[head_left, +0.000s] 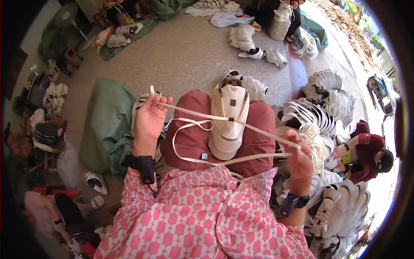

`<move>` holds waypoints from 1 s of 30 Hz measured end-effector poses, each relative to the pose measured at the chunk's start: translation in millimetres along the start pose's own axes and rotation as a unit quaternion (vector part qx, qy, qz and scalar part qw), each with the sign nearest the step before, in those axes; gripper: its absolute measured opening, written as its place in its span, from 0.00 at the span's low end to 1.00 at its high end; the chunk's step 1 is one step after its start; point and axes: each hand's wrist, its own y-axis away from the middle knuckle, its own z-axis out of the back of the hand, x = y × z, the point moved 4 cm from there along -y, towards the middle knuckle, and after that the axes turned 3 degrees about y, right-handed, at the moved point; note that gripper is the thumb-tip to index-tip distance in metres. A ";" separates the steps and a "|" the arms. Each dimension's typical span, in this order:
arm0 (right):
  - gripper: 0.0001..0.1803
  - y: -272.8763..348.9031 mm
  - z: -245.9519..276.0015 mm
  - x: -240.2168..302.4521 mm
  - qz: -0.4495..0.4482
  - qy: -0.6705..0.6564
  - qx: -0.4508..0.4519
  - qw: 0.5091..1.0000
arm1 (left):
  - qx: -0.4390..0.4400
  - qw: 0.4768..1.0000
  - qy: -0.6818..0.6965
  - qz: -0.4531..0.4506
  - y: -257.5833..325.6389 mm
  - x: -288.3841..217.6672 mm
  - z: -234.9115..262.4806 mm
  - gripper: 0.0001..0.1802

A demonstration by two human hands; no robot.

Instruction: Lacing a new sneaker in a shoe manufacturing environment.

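A white shoe (223,137) rests between my knees with its rounded toe toward me. A white shoelace (194,113) runs through a small dark loop on its upper and stretches out to both sides. My left hand (150,117) is raised left of the shoe, thumb and fingers pinching the lace near one end, which sticks up above them. On the other side, my right hand (298,159) grips the lace's other stretch, and a length of it trails back across my lap. A loose curl of lace lies over my left thigh.
Stacks of white shoe uppers (308,115) and a bundle of pale laces (314,142) lie close on my right. A green sack (105,125) stands at my left. Co-workers sit around, one in a dark red shirt (366,151) at the right.
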 end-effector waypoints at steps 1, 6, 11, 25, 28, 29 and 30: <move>0.08 5.6 6.3 4.8 -0.004 -0.001 0.001 1.000 | 0.060 0.994 0.088 0.037 0.3 5.6 -6.6 0.09; 0.04 37.5 62.1 62.9 0.205 -0.386 -0.065 0.897 | 0.120 0.983 0.106 0.090 8.6 5.7 -7.1 0.11; 0.06 88.6 134.5 122.5 0.284 -0.380 -0.098 0.875 | -0.022 0.998 -0.008 -0.056 7.2 -64.6 49.7 0.12; 0.23 185.1 383.7 145.2 0.195 -0.220 -0.391 0.872 | -0.303 0.900 -0.200 -0.240 52.4 -296.9 287.8 0.18; 0.20 185.2 414.9 133.3 0.144 -0.125 -0.457 0.868 | -0.398 0.833 -0.297 -0.243 62.1 -318.8 274.9 0.21; 0.20 182.1 414.9 127.2 0.147 -0.106 -0.529 0.829 | -0.464 0.791 -0.309 -0.254 67.3 -321.2 265.1 0.21; 0.19 169.3 401.4 120.3 0.165 -0.087 -0.503 0.844 | -0.475 0.776 -0.316 -0.269 68.8 -317.8 250.6 0.21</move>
